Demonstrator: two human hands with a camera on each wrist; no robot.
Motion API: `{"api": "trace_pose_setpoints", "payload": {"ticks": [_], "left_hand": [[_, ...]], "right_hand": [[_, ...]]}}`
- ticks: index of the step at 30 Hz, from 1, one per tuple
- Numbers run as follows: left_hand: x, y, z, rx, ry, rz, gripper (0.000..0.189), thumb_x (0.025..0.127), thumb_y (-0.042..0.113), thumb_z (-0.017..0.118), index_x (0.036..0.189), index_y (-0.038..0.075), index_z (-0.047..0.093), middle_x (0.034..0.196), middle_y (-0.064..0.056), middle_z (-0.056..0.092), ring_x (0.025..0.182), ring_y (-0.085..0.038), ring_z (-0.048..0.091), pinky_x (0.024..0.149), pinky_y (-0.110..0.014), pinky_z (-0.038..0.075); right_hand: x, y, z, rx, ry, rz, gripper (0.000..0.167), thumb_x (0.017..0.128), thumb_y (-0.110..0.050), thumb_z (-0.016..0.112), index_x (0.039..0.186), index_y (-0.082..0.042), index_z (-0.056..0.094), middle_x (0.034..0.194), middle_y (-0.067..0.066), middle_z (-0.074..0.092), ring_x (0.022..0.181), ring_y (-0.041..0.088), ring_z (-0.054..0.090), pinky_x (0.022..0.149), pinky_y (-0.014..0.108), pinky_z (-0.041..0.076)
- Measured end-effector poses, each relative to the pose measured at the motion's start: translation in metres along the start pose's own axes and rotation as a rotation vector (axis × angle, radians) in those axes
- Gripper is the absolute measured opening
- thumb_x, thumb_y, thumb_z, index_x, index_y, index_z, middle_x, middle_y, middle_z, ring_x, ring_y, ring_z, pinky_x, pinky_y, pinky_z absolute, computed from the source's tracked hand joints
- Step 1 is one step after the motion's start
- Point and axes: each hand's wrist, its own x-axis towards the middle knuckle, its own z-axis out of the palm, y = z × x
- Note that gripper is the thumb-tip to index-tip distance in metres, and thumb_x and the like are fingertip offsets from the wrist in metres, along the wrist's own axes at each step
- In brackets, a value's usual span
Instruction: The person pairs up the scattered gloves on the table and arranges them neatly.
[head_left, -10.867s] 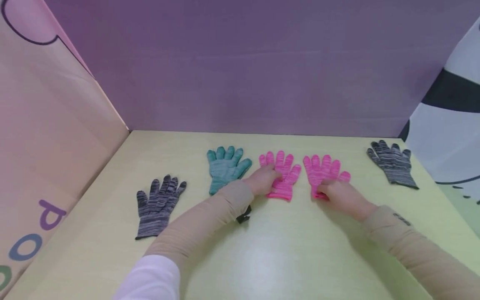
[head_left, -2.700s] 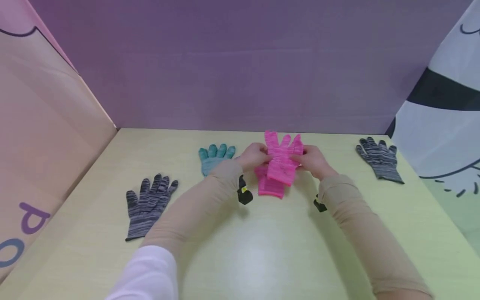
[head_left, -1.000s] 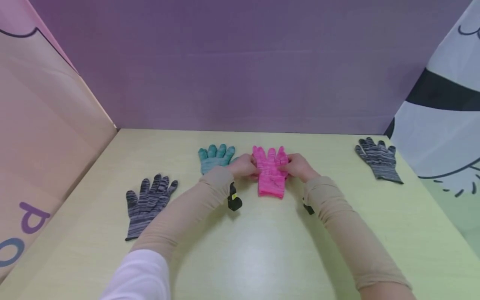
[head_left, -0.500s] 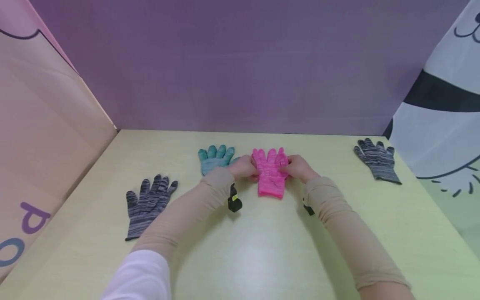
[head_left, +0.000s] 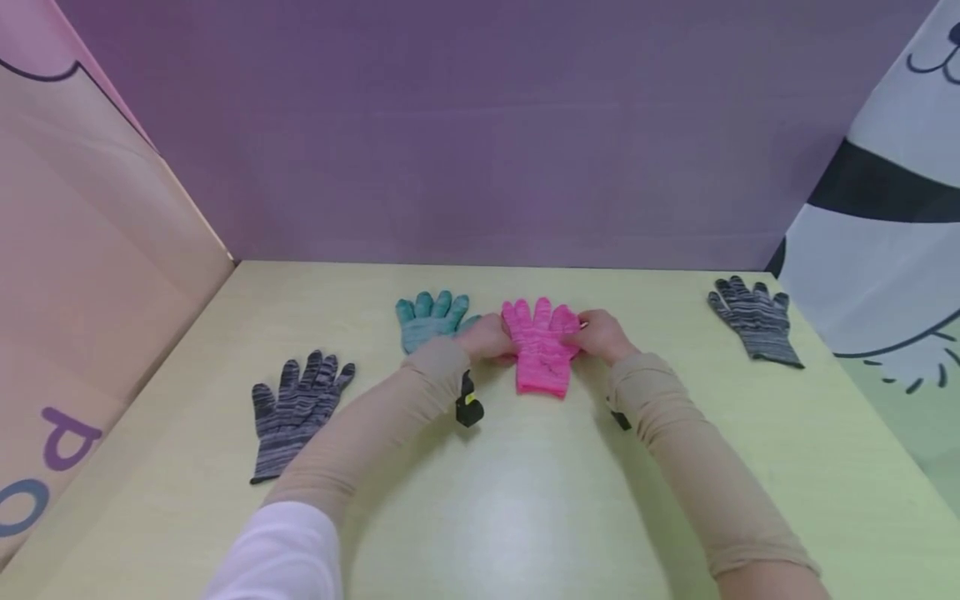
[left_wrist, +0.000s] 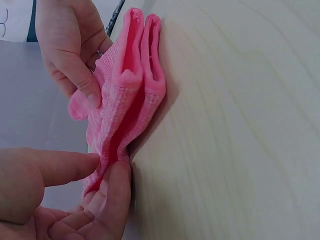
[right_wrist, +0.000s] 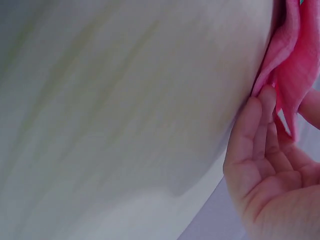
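Observation:
Two pink knit gloves, one on top of the other, lie at the middle back of the table, fingers pointing away; the upper pink glove (head_left: 543, 358) hides most of the lower one. Pinching their left edge is my left hand (head_left: 487, 336), thumb side above and other fingers tucked beneath. My right hand (head_left: 602, 335) pinches the right edge near the thumb. The left wrist view shows both cuffs, the upper glove (left_wrist: 117, 97) over the lower glove (left_wrist: 150, 100), with a narrow gap between. Pink layers (right_wrist: 300, 65) also part slightly at my right fingers.
A teal glove (head_left: 429, 325), partly behind my left hand and sleeve, lies just left of the pink pair. One grey-black glove (head_left: 296, 412) is at the left, another grey-black glove (head_left: 761, 321) at the back right. A purple wall (head_left: 480, 167) borders the table's back.
The pink gloves lay side by side at first. Then both hands brought one over the other and lowered it until the cuffs lined up. In the last second the hands barely move.

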Motion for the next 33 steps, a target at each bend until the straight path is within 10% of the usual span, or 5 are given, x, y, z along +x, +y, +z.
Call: {"api": "trace_pose_setpoints", "payload": {"ticks": [6, 10, 19, 33], "left_hand": [[0.000, -0.001, -0.001, 0.051, 0.017, 0.033, 0.010, 0.087, 0.013, 0.064, 0.087, 0.003, 0.063, 0.068, -0.002, 0.059, 0.057, -0.011, 0.056, 0.056, -0.019, 0.049], [-0.002, -0.002, -0.002, 0.143, 0.018, 0.078, 0.013, 0.088, 0.016, 0.063, 0.079, 0.009, 0.058, 0.063, 0.000, 0.055, 0.055, -0.012, 0.052, 0.053, -0.019, 0.043], [-0.007, -0.001, -0.002, 0.271, 0.058, 0.137, 0.019, 0.088, 0.017, 0.065, 0.098, 0.004, 0.058, 0.084, -0.005, 0.060, 0.071, -0.015, 0.055, 0.062, -0.023, 0.046], [-0.011, -0.002, -0.004, 0.252, 0.029, 0.132, 0.021, 0.086, 0.016, 0.067, 0.101, 0.003, 0.063, 0.093, -0.008, 0.063, 0.074, -0.016, 0.056, 0.066, -0.024, 0.048]], "right_hand": [[-0.004, 0.003, -0.005, -0.021, 0.050, -0.009, 0.056, 0.089, -0.020, 0.060, 0.133, 0.009, 0.041, 0.113, 0.025, 0.059, 0.095, 0.030, 0.059, 0.094, 0.043, 0.047], [-0.004, 0.004, -0.007, -0.122, 0.117, -0.160, 0.045, 0.089, -0.013, 0.057, 0.127, 0.009, 0.047, 0.118, 0.029, 0.055, 0.107, 0.039, 0.054, 0.094, 0.048, 0.045], [-0.021, -0.010, 0.007, -0.322, 0.005, -0.503, 0.018, 0.085, -0.005, 0.066, 0.100, 0.003, 0.066, 0.092, 0.013, 0.064, 0.086, 0.026, 0.060, 0.083, 0.041, 0.052], [-0.036, -0.008, 0.023, -0.405, -0.100, -0.618, 0.004, 0.085, -0.009, 0.068, 0.087, -0.005, 0.068, 0.078, 0.002, 0.060, 0.068, 0.013, 0.051, 0.068, 0.027, 0.049]]}}
